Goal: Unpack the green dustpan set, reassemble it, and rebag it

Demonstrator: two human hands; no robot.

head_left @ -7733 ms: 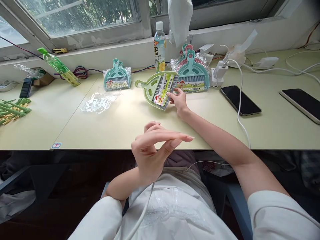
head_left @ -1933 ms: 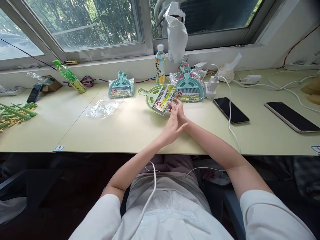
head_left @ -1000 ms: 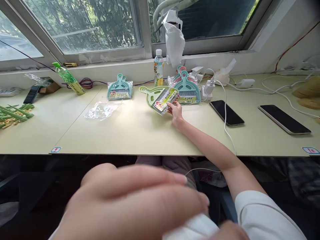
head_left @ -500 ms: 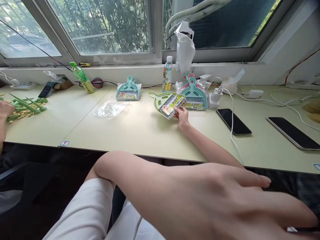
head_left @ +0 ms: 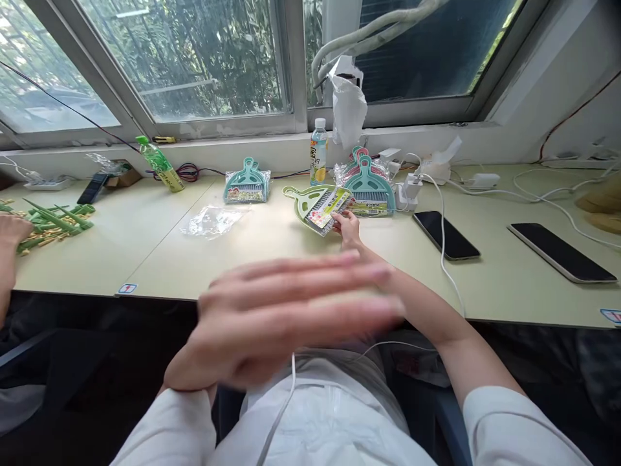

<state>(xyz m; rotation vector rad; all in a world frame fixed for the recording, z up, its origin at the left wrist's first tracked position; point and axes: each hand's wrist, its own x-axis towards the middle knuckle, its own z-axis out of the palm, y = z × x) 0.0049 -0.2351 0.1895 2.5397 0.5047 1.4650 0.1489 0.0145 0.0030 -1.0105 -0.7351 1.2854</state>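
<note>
My right hand [head_left: 348, 229] grips the lower right edge of a light green dustpan-and-brush set [head_left: 305, 202], tilted above the table with its printed card facing me. My left hand [head_left: 286, 307], blurred by motion, hangs in the air close to me with its fingers stretched out, holding nothing. Right behind the held set lies a bagged teal dustpan-and-brush set [head_left: 367, 184], with a pink one [head_left: 359, 154] partly hidden at its back. Another bagged teal set [head_left: 247, 182] rests farther left. A crumpled clear plastic bag [head_left: 213, 221] lies in front of it.
Two bottles, one blue-labelled [head_left: 318, 154] and one green [head_left: 160, 163], stand by the window sill. Phones [head_left: 446, 236] and white cables [head_left: 442, 239] occupy the right side. At far left, another person's hand [head_left: 12, 230] is by green plant stalks [head_left: 61, 219].
My left hand has swung from the lower right foreground back to the middle, in front of my body. My right hand keeps the green set in nearly the same spot. The view has tilted slightly.
</note>
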